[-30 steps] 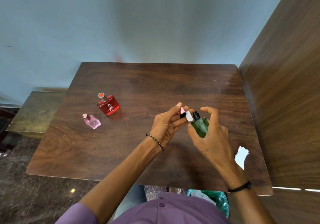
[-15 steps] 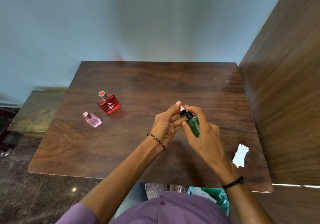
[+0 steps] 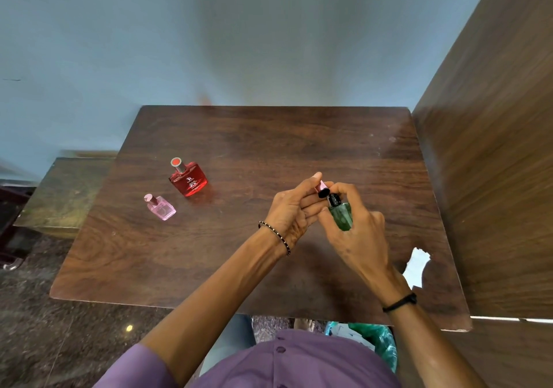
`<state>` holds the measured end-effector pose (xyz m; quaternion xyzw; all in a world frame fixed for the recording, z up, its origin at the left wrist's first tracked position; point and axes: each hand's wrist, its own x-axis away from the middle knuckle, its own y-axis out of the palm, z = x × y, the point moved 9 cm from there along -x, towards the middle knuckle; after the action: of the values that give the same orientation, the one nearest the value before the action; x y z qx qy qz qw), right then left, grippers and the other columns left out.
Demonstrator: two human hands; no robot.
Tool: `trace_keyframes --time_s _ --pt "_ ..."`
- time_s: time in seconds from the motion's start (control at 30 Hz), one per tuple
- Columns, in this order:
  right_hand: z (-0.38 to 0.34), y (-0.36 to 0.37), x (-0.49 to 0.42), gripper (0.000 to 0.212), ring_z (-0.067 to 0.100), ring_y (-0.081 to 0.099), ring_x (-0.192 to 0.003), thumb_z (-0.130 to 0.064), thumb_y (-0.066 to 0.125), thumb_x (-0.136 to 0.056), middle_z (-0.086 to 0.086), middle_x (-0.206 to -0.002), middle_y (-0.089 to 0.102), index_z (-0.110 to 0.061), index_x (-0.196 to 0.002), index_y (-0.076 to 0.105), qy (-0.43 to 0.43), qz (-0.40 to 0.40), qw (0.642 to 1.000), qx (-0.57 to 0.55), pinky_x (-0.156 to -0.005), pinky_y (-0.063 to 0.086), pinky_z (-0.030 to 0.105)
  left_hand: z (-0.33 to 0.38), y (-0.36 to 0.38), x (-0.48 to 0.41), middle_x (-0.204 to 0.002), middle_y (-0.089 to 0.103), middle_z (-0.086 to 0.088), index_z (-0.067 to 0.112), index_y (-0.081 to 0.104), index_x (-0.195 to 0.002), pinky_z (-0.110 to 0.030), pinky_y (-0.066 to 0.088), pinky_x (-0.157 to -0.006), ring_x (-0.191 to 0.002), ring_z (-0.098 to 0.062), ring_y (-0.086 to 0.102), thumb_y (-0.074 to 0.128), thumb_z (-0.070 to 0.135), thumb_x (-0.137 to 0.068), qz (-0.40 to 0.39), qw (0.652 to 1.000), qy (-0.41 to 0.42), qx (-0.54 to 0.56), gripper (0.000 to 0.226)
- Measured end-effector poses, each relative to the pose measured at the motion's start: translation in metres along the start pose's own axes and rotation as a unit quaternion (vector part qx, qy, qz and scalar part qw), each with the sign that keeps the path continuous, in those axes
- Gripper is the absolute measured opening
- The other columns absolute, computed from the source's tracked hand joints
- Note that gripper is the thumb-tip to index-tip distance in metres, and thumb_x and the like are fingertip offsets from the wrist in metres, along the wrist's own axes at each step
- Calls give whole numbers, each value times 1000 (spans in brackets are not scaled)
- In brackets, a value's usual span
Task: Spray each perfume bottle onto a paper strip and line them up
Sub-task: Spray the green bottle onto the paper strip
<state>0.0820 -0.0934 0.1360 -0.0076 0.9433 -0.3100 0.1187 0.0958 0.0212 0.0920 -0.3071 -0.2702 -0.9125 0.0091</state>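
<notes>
My right hand (image 3: 356, 238) grips a small green perfume bottle (image 3: 341, 216) above the middle of the wooden table (image 3: 269, 148), its black sprayer top tilted toward my left hand (image 3: 291, 211). At its fingertips my left hand pinches a black cap (image 3: 323, 192) together with a small pink piece (image 3: 322, 184), right against the bottle's top. A red perfume bottle (image 3: 188, 179) and a smaller pink perfume bottle (image 3: 160, 207) stand on the table at the left. A torn white paper piece (image 3: 416, 266) lies on the table at the right, beyond my right wrist.
A tall wooden panel (image 3: 493, 163) borders the table's right side and a blue wall stands behind it. A lower greenish surface (image 3: 65, 193) sits off the left edge. A green plastic bag (image 3: 377, 339) lies under the near edge.
The green bottle moved left up against my left fingertips. The white strip seen between the hands a second ago is out of sight, and my right fingers have closed in over the bottle's top.
</notes>
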Motion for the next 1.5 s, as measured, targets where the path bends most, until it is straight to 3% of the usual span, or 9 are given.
trace_keyframes --time_s 0.2,0.6,0.9,1.0,1.13,1.2,1.3,1.4,1.5 --pt "-1 -4 -3 25 0 60 -55 -25 64 -96 -10 -65 57 -23 -117 51 8 4 999 -37 -46 41 8 3 3 -4 -114 71 -21 -9 60 -123 -30 58 -80 -93 -25 70 68 28 -89 15 999 10 31 50" --pt "2 5 -4 25 -2 61 -58 -27 63 -95 -15 -67 56 -24 -117 50 3 -19 1000 -10 -47 40 7 0 -7 -7 -106 74 -18 -2 72 -105 -29 60 -82 -88 -22 73 68 28 -90 13 1000 4 9 33" --pt "6 9 -2 31 -1 57 -51 -29 65 -93 -11 -66 58 -29 -121 52 2 -26 999 39 -46 39 8 -2 -11 -7 -114 69 -24 -5 69 -109 -31 57 -83 -96 -27 65 70 26 -88 35 999 -8 -7 38" --pt "7 13 -1 30 2 59 -53 -29 64 -95 -8 -70 60 -27 -121 48 9 -41 999 20 -46 44 13 -1 -11 -8 -109 73 -18 -3 70 -110 -29 58 -80 -86 -21 71 69 27 -89 29 1000 -8 -5 37" --pt "13 14 0 29 10 62 -53 -33 63 -93 -5 -68 63 -30 -119 51 5 -48 998 50 -49 55 34 -4 -12 -8 -105 74 -17 -5 68 -113 -26 60 -74 -83 -20 75 68 27 -89 26 1000 -14 -10 40" --pt "14 6 1 25 8 62 -54 -31 65 -93 -7 -66 61 -31 -113 51 21 -27 999 26 -49 52 25 -4 -13 -7 -105 74 -17 -5 69 -112 -26 60 -73 -84 -21 74 67 27 -90 24 1000 -15 -9 39" --pt "19 -4 4 29 2 62 -62 -34 65 -95 -8 -65 58 -31 -118 49 69 -8 998 3 -57 39 8 -5 -11 -6 -104 74 -20 -7 65 -115 -29 60 -75 -89 -24 74 66 25 -91 10 1000 -14 7 40" --pt "29 -9 10 43 13 54 -84 -46 63 -93 -1 -80 62 -37 -129 42 133 -10 991 -13 -67 35 27 -5 -8 -5 -106 73 -23 -8 63 -115 -32 60 -80 -98 -28 72 65 24 -91 -5 1000 -17 22 40" --pt "30 -11 14 48 19 46 -96 -46 63 -91 -1 -91 60 -38 -132 39 153 -31 988 -22 -62 32 23 -5 -6 -4 -107 72 -23 -7 64 -115 -33 60 -82 -101 -28 72 65 24 -91 -12 999 -17 26 40"
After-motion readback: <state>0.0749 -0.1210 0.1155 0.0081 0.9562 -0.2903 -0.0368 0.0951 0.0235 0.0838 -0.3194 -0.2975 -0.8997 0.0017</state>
